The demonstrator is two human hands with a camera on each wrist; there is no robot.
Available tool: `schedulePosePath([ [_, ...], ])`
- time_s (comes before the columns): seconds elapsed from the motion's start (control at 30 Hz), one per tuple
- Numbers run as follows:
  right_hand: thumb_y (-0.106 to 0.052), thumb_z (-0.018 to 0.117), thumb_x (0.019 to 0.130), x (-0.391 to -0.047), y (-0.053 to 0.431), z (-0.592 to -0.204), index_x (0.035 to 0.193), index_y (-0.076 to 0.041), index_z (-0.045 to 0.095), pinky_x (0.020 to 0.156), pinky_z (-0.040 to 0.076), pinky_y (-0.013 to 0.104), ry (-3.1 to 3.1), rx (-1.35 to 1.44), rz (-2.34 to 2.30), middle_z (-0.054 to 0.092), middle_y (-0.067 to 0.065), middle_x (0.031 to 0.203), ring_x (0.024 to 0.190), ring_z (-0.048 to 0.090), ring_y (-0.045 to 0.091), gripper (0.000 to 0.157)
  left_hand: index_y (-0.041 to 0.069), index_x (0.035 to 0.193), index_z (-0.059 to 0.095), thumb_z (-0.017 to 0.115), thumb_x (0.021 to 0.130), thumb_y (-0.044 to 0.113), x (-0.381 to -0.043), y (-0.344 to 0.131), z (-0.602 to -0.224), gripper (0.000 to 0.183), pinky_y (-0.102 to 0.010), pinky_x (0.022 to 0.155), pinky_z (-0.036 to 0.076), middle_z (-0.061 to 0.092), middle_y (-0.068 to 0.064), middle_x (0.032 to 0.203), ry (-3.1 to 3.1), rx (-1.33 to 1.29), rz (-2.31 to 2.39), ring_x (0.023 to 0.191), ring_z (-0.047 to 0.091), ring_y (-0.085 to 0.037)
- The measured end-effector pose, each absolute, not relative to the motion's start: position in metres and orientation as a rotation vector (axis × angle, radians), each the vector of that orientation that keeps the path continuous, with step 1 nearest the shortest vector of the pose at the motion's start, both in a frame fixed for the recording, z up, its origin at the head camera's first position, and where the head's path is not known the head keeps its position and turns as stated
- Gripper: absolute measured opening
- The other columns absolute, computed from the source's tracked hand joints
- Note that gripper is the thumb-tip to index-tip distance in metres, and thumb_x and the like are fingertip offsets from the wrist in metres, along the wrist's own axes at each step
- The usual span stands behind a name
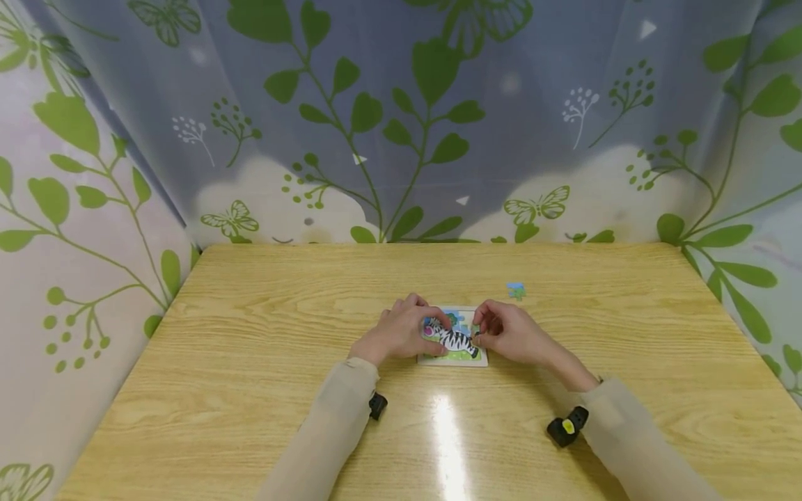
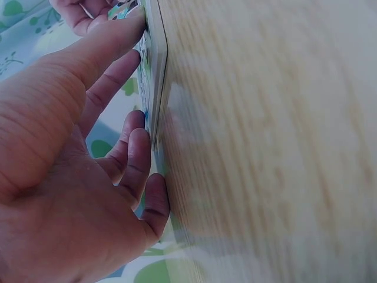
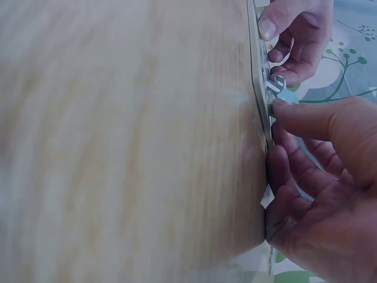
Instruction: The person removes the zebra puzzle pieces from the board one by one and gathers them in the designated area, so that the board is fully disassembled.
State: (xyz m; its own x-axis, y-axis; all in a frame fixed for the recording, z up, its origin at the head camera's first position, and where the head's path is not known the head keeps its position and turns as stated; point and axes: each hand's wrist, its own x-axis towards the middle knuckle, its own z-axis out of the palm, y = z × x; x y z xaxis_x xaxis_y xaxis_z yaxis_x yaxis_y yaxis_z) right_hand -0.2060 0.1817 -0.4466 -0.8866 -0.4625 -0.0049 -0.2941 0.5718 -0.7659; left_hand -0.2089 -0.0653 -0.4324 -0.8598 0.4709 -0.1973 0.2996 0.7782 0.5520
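Note:
A small framed zebra jigsaw puzzle [image 1: 459,340] lies flat on the table, its upper right part showing bare pale board. My left hand [image 1: 404,330] rests over the puzzle's left side, thumb and fingertips pressing on it; in the left wrist view the fingers are spread and fairly straight. At the right edge, my right hand [image 1: 515,332] pinches a puzzle piece [image 3: 285,93] between thumb and fingers. That piece, pale blue-green with black-and-white stripes, stands tilted up from the board in the right wrist view. Fingers partly hide both the piece and the picture.
One loose blue-and-green puzzle piece [image 1: 516,291] lies on the wooden table [image 1: 282,313], beyond my right hand. A curtain with a leaf print [image 1: 401,139] hangs behind the table's far edge and along both sides. Black wrist cameras [image 1: 567,426] sit at both sleeves.

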Motion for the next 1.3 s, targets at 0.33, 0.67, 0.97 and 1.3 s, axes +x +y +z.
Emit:
schedulePosePath([
  [0.33, -0.006, 0.074, 0.091, -0.204, 0.18, -0.442, 0.102, -0.002, 0.065, 0.06, 0.043, 0.023, 2.559, -0.47, -1.303, 0.064, 0.009, 0.086, 0.073, 0.055, 0.016, 0.015, 0.038, 0.117, 0.07, 0.083, 0.085, 0.042, -0.208, -0.065, -0.431, 0.035, -0.057, 0.106, 0.035, 0.048, -0.005, 0.14, 2.653, 0.59, 0.733, 0.124, 0.045, -0.031],
  [0.67, -0.006, 0.071, 0.091, -0.205, 0.176, -0.438, 0.104, -0.001, 0.065, 0.062, 0.044, 0.024, 2.494, -0.296, -1.338, 0.063, 0.007, 0.086, 0.076, 0.054, 0.016, 0.015, 0.038, 0.117, 0.07, 0.083, 0.085, 0.041, -0.208, -0.065, -0.43, 0.035, -0.058, 0.107, 0.034, 0.048, -0.005, 0.14, 2.651, 0.588, 0.735, 0.126, 0.045, -0.032],
  [0.97, -0.011, 0.068, 0.096, -0.205, 0.194, -0.437, 0.112, -0.001, 0.063, 0.064, 0.049, 0.027, 2.455, -0.282, -1.422, 0.067, 0.013, 0.094, 0.078, 0.059, 0.017, 0.019, 0.038, 0.118, 0.07, 0.083, 0.085, 0.041, -0.207, -0.065, -0.43, 0.035, -0.057, 0.108, 0.033, 0.047, -0.006, 0.141, 2.65, 0.587, 0.738, 0.127, 0.044, -0.032],
  [1.3, -0.016, 0.07, 0.097, -0.215, 0.236, -0.439, 0.113, -0.001, 0.063, 0.062, 0.051, 0.028, 2.583, -0.282, -1.372, 0.066, 0.013, 0.095, 0.076, 0.061, 0.016, 0.022, 0.039, 0.118, 0.069, 0.082, 0.086, 0.042, -0.207, -0.065, -0.431, 0.035, -0.056, 0.106, 0.034, 0.047, -0.005, 0.141, 2.657, 0.597, 0.732, 0.125, 0.044, -0.031],
])
